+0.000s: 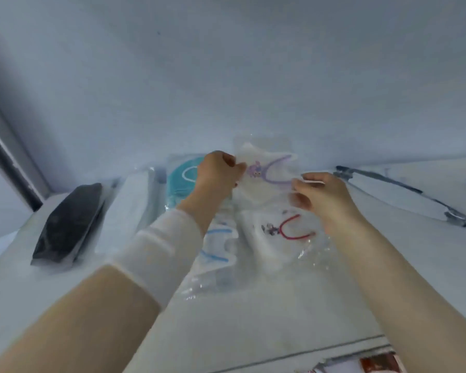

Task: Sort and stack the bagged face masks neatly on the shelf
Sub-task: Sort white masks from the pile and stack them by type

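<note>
A clear bag with a white mask and purple ear loop (267, 168) is held up above the white shelf (253, 313). My left hand (218, 173) pinches its left edge, and my right hand (320, 195) pinches its right edge. Below it lies a bagged white mask with a red ear loop (277, 232). To the left of that lies a bagged mask with blue loops (217, 249). A teal bagged mask (182, 181) rests behind my left hand. A pack of black masks (67, 224) sits at the far left, with a white pack (132, 203) beside it.
The white back wall (226, 76) rises just behind the masks. A dark metal upright (8, 162) runs along the left side. A long bagged item with a dark edge (404, 197) lies at the right. Something red and white (379, 364) shows below the shelf's front edge.
</note>
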Available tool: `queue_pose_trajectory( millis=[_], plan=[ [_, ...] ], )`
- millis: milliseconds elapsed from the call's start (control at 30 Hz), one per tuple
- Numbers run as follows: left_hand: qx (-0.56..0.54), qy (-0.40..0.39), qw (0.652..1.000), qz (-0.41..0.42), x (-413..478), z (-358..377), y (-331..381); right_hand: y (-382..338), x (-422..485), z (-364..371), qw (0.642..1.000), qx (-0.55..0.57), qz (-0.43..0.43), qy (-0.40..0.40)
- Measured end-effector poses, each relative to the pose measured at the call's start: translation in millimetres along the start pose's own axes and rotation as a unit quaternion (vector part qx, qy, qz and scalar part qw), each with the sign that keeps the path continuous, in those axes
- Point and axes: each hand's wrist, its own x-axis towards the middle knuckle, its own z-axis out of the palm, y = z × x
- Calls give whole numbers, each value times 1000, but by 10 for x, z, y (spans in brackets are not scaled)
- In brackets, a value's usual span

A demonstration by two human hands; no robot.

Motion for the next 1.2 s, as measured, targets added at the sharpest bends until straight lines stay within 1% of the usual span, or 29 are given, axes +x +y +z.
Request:
queue_pose_trajectory(
  millis=[33,100,200,300,400,533,600,667,733,800,867,933,1033,1100,1167,1200],
  plan=[
    [61,-7,998,-5,171,58,24,13,231,48,1000,-23,15,-4],
    [192,-15,981,4,445,165,18,93,611,134,997,-67,40,-15],
    [300,-27,953,17,700,260,-89,228,920,273,986,-158,47,-15],
    [351,-31,936,14,842,307,-198,321,1069,390,968,-247,47,-9],
    [390,-41,919,32,867,327,-282,392,1145,440,949,-310,55,-9],
    [427,-36,902,53,826,332,-248,406,1150,417,932,-358,45,-33],
    [443,-28,893,72,805,354,-146,359,1114,325,930,-365,26,-28],
    [471,-25,876,102,752,424,-6,309,1055,160,929,-369,-8,-13],
    [490,-39,860,137,679,600,130,305,993,-119,927,-373,-32,-7],
    [489,-73,855,157,559,882,287,344,937,-509,920,-389,-41,-2],
    [495,-111,842,184,409,1260,459,406,893,-1002,907,-418,-44,11],
    [500,-141,826,217,227,1686,637,464,857,-1557,894,-444,-57,28],
    [495,-164,815,254,-81,2388,845,572,828,-2423,886,-456,-70,44],
    [506,-184,795,279,-325,2912,959,677,789,-3036,879,-467,-77,49],
    [513,-212,774,304,-575,3416,1069,783,746,-3635,884,-459,-72,52],
    [504,-227,772,314,-690,3643,1126,829,724,-3918,888,-452,-59,56]
  ],
)
